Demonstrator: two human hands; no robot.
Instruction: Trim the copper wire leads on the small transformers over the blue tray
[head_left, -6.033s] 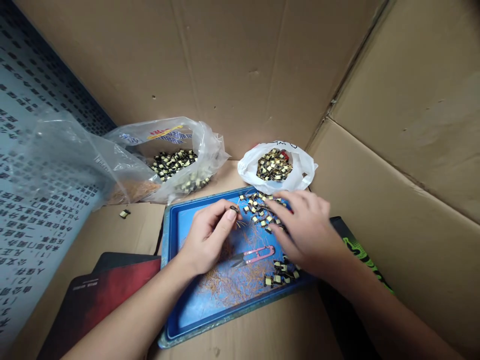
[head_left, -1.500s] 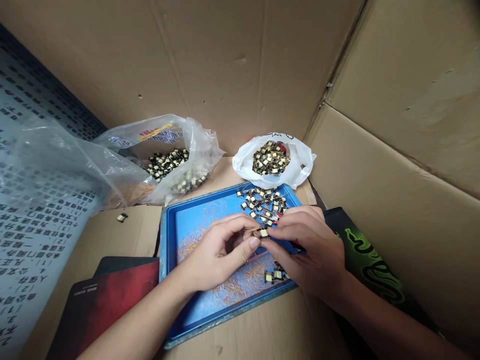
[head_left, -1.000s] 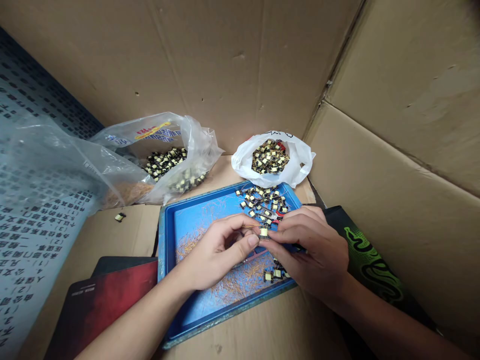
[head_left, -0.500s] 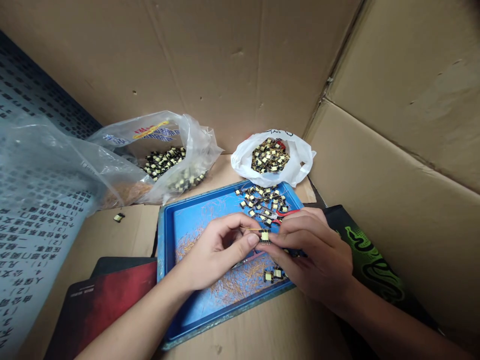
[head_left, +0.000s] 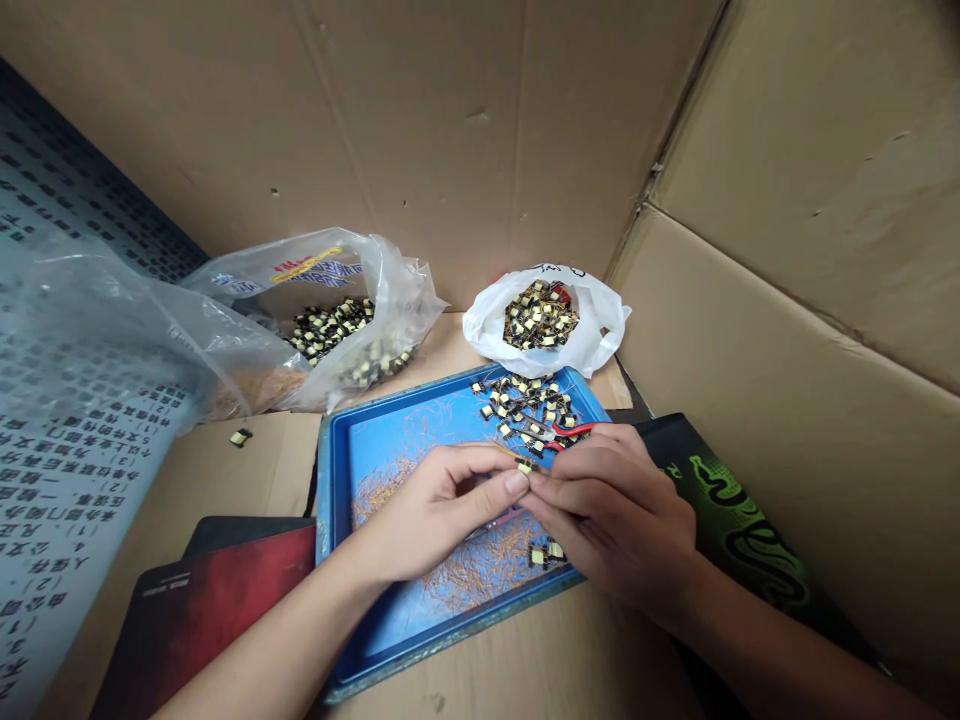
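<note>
Over the blue tray [head_left: 324, 600], my left hand [head_left: 442, 505] and my right hand [head_left: 622, 505] meet at a small transformer [head_left: 526, 467], a black bobbin wrapped in yellow tape. Fingers of both hands pinch it, covering its lower part. Thin copper-coloured wire runs from it toward my left fingers. Behind my right hand are red-handled pliers [head_left: 574, 431]; whether that hand touches them I cannot tell. A pinkish tool [head_left: 504, 517] lies partly hidden under my hands. More transformers [head_left: 529, 405] are heaped at the tray's far right, and a few [head_left: 546, 553] lie near its front edge.
Wire clippings [head_left: 480, 570] litter the tray. Behind it stand a white bag [head_left: 487, 335] and a clear bag [head_left: 405, 290], both containing transformers. One loose transformer [head_left: 241, 437] lies at left. Red-black [head_left: 240, 590] and green-black [head_left: 735, 500] mats flank the tray. Cardboard walls [head_left: 450, 130] enclose the back and right.
The transformer has tipped between my fingers, so less of its yellow face and pins shows. My right fingers have closed in nearer to my left thumb.
</note>
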